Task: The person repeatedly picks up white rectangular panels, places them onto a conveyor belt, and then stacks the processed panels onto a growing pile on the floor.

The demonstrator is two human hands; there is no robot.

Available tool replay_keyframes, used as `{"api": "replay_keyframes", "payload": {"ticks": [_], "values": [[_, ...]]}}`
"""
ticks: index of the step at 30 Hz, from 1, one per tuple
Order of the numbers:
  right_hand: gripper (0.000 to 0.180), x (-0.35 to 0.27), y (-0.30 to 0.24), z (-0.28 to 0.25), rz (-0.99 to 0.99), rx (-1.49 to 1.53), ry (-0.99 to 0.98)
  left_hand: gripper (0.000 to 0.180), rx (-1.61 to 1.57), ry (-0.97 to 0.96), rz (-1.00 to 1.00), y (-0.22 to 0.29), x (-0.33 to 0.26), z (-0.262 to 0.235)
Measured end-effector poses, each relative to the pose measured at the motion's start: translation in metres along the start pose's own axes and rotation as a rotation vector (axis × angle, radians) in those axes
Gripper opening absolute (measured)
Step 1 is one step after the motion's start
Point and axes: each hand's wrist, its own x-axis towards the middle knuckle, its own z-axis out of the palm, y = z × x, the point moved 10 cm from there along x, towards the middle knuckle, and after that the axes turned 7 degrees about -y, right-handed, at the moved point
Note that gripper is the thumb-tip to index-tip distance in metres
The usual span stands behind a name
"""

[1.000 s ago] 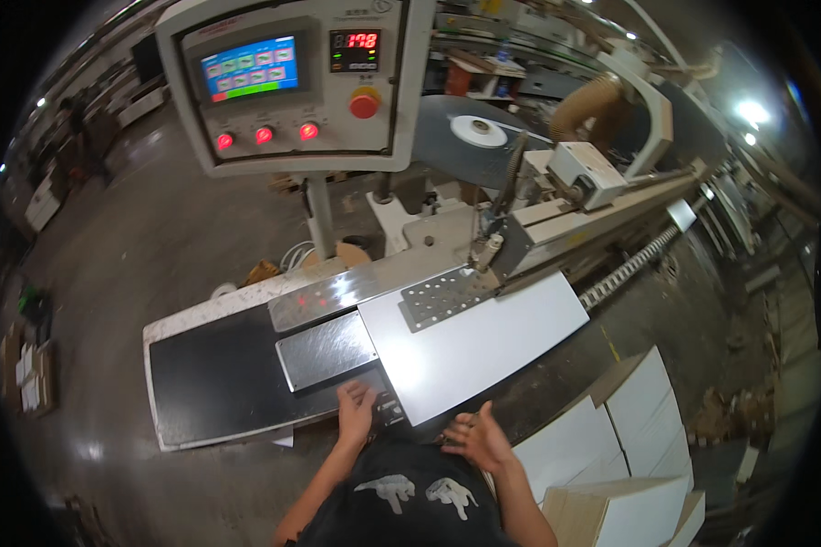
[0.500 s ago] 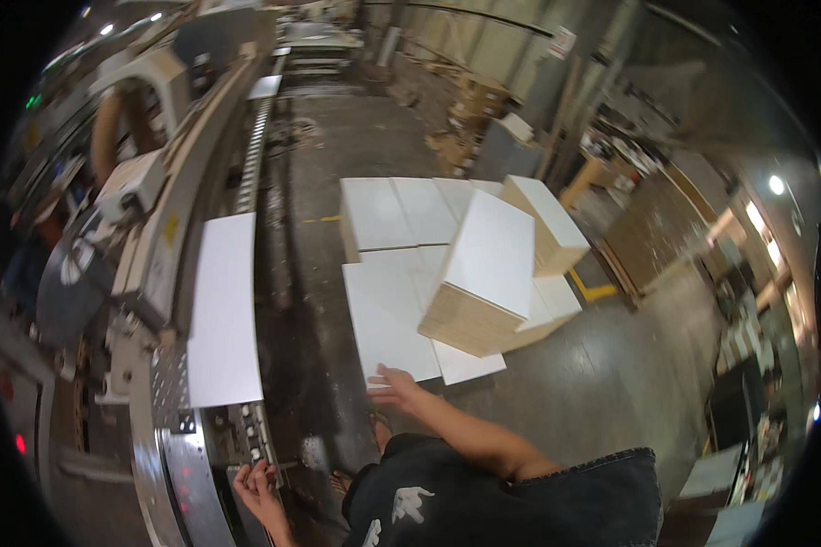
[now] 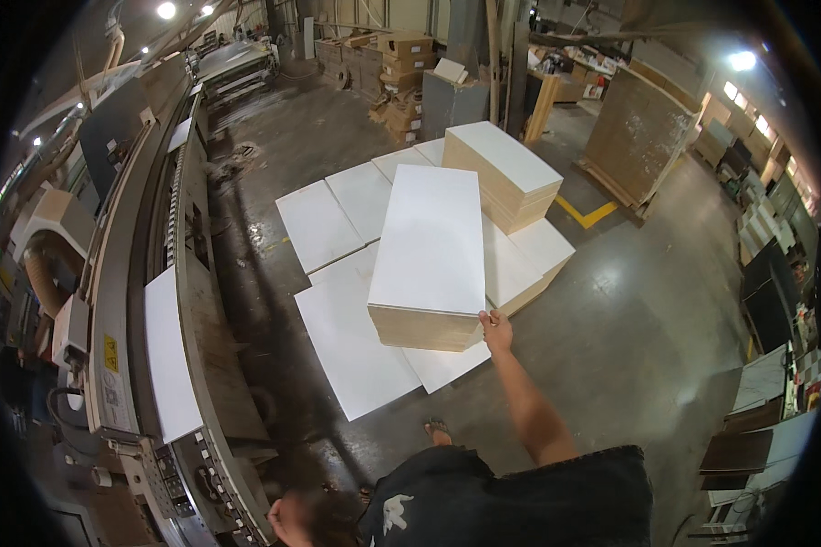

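My right hand [image 3: 495,330] is at the near right corner of the top white board [image 3: 429,242] on a tall stack. Its thumb and fingers are closed on that corner, and the board lies almost flush on the stack. Pale raw edges of the boards below [image 3: 424,330] show at the front. My left hand [image 3: 287,521] hangs low beside the machine's near end, partly blurred, with its fingers hard to make out. Another long white board [image 3: 170,360] lies along the machine [image 3: 123,356] on the left, apart from both hands.
Lower stacks of white boards [image 3: 347,351] spread around and under the tall one. A second block of boards [image 3: 504,169] stands behind it. Cardboard boxes [image 3: 406,68] and a large brown panel stack [image 3: 634,137] are farther back. Yellow tape [image 3: 586,215] marks the floor.
My view has turned toward the stacks on the right. My right hand has moved from beside the low boards to the tall stack's corner and closed on its top board.
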Motion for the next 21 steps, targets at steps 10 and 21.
{"api": "replay_keyframes", "payload": {"ticks": [10, 21], "values": [[0.04, 0.013, -0.034, -0.006, 0.088, -0.134, -0.319, 0.028, 0.286, -0.532, -0.308, -0.075, -0.034, 0.262], [0.038, -0.061, 0.019, 0.003, 0.088, -0.242, -0.82, 0.031, -0.111, -0.717, -0.811, -0.177, -0.027, 0.43]]}}
